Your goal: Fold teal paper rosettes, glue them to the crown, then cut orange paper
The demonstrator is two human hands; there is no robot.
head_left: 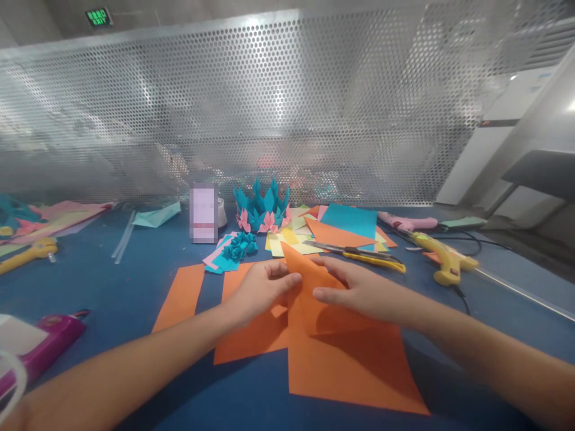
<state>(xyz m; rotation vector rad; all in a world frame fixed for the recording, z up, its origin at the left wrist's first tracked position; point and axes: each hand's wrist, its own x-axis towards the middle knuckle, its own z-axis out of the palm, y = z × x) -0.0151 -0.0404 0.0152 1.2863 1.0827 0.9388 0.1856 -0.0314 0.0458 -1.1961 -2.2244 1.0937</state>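
Observation:
A sheet of orange paper (314,308) stands partly raised and bent between my hands, its upper corner pointing up. My left hand (263,291) pinches its left edge between thumb and fingers. On the other side, my right hand (359,288) grips the sheet with the thumb in front and the fingers partly hidden behind it. The sheet's lower part slopes down toward the table. Beneath and to the left lie a wider orange piece (251,335) and a narrower orange strip (178,296).
Beyond my hands stand a teal paper crown (265,206) with pink bows and a blurred-out box (203,212). A utility knife (375,258) lies before coloured paper sheets (353,221). Yellow (447,260) and pink (406,222) glue guns rest at right. Perforated metal (278,108) bounds the table's back.

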